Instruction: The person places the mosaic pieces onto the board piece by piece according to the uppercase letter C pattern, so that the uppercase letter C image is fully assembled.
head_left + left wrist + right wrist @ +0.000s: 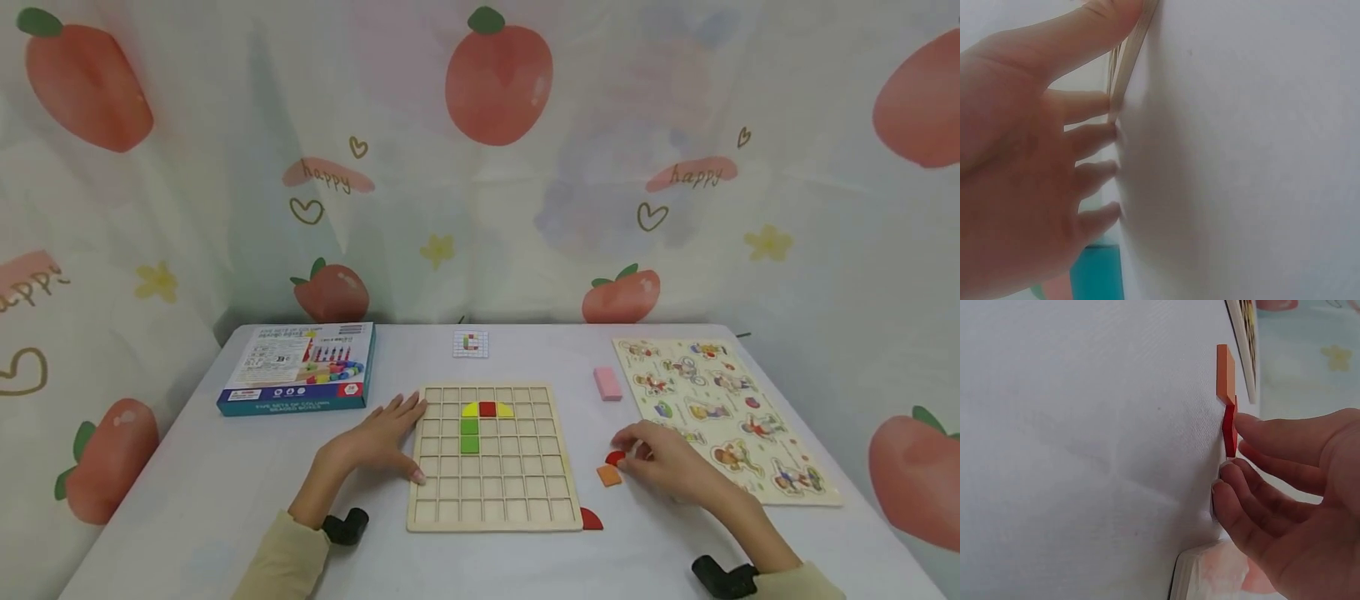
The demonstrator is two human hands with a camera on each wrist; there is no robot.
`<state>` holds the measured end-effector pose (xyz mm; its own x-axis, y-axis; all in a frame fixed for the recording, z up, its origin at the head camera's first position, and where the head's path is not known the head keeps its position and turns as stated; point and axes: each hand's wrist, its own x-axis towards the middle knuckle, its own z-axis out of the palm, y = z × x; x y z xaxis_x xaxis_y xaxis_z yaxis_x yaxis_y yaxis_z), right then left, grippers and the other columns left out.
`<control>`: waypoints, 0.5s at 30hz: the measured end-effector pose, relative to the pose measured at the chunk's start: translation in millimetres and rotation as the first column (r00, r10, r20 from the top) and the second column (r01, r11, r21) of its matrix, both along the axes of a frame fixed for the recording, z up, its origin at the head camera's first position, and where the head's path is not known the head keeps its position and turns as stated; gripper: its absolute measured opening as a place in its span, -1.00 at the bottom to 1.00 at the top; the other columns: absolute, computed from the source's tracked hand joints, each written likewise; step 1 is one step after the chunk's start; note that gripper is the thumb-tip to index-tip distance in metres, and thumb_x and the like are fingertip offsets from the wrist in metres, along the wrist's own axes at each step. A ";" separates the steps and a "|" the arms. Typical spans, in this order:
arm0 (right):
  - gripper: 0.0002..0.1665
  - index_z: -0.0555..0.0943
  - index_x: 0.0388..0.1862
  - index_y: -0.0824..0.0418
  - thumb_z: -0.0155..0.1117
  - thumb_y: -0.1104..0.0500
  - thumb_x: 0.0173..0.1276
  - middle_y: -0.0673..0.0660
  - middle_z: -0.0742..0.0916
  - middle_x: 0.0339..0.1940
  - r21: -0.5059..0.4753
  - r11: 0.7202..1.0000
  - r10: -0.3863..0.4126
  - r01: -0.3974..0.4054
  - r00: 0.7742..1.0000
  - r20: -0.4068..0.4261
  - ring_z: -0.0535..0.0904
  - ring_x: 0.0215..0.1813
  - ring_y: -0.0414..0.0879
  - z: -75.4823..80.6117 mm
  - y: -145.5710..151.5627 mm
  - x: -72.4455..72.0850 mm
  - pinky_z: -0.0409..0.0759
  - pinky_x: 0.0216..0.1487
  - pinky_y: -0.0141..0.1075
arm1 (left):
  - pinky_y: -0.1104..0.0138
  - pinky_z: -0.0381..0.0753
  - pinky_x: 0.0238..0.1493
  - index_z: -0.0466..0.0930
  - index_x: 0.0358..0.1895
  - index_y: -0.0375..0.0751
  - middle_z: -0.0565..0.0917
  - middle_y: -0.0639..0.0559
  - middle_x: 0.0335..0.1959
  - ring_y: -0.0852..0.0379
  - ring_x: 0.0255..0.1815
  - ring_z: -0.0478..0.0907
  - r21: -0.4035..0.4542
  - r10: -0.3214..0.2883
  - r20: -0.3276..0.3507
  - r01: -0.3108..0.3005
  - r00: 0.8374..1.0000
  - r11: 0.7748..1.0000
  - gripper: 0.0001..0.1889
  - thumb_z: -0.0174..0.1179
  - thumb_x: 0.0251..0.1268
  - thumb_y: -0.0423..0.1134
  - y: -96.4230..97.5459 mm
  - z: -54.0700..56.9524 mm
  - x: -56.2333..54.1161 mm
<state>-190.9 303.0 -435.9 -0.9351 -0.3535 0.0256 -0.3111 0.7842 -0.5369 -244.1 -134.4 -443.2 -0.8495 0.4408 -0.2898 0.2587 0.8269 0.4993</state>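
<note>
My left hand (382,435) rests at the left edge of a wooden grid board (495,510), fingers spread and thumb on its rim. On the board are two green squares (469,435), a red square (487,409) and two yellow rounded pieces (506,410). To the right of the board, my right hand (660,462) has its thumb and curled fingers at a small red piece (1230,430), pinching it low over the table. An orange square (609,475) lies against that piece. Part of the red piece is hidden by the fingers.
A red quarter-round piece (592,519) lies by the board's lower right corner. Behind the board is a small pattern card (471,344). A pink block (607,383) and a picture board (798,492) stand right, a boxed set (300,367) back left.
</note>
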 end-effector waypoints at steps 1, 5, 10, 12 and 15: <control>-0.74 0.70 -0.05 0.26 0.47 0.26 0.29 0.00 0.74 -0.19 0.008 1.000 -0.017 0.017 1.000 0.012 0.47 -0.27 -0.26 0.1 -0.5 0.2 0.53 -0.29 -0.41 | -0.21 -0.18 0.66 0.06 0.66 -0.19 -0.01 -0.14 0.71 -0.25 0.73 -0.23 0.001 0.000 0.000 0.000 1.000 1.000 0.21 0.60 -0.04 0.09 0.4 0.0 0.0; -0.77 0.70 -0.12 0.24 0.50 0.24 0.28 0.00 0.69 -0.26 0.031 0.996 -0.080 0.078 0.995 0.058 0.45 -0.28 -0.16 1.1 -4.7 -0.9 0.46 -0.34 -0.40 | -0.21 -0.19 0.66 0.06 0.66 -0.19 -0.01 -0.15 0.71 -0.25 0.73 -0.23 0.008 0.004 0.004 -0.004 1.000 1.000 0.22 0.61 -0.05 0.08 1.2 1.4 0.6; -0.76 0.63 -0.16 0.21 0.52 0.26 0.26 -0.01 0.64 -0.31 0.044 0.993 -0.110 0.107 0.991 0.078 0.43 -0.29 -0.13 1.6 -11.4 -2.4 0.43 -0.37 -0.41 | -0.20 -0.19 0.66 0.05 0.66 -0.18 -0.02 -0.13 0.72 -0.23 0.73 -0.23 -0.003 -0.004 -0.004 0.004 1.000 1.000 0.22 0.60 -0.03 0.10 0.5 0.6 -0.4; -0.76 0.61 -0.17 0.19 0.51 0.28 0.26 -0.03 0.66 -0.33 0.040 0.995 -0.094 0.092 0.993 0.065 0.45 -0.31 -0.15 0.7 -13.5 -4.0 0.45 -0.37 -0.41 | -0.20 -0.20 0.66 0.05 0.66 -0.17 -0.02 -0.13 0.72 -0.23 0.73 -0.24 -0.003 -0.007 -0.005 0.007 1.000 1.000 0.21 0.59 -0.02 0.10 0.4 0.8 -0.8; -0.78 0.60 -0.20 0.16 0.48 0.31 0.28 -0.07 0.68 -0.36 0.039 0.997 -0.072 0.071 0.997 0.033 0.48 -0.34 -0.20 -1.4 -16.9 -7.0 0.50 -0.36 -0.43 | -0.20 -0.20 0.66 0.05 0.66 -0.17 -0.03 -0.13 0.72 -0.24 0.73 -0.25 0.002 -0.007 -0.003 0.007 1.000 1.000 0.20 0.59 -0.01 0.08 0.5 2.1 -0.9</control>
<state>-197.9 286.1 -437.4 -0.9580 -0.2861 -0.0194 -0.2354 0.8234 -0.5163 -245.0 -134.0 -441.1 -0.8474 0.4470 -0.2865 0.2659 0.8243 0.4998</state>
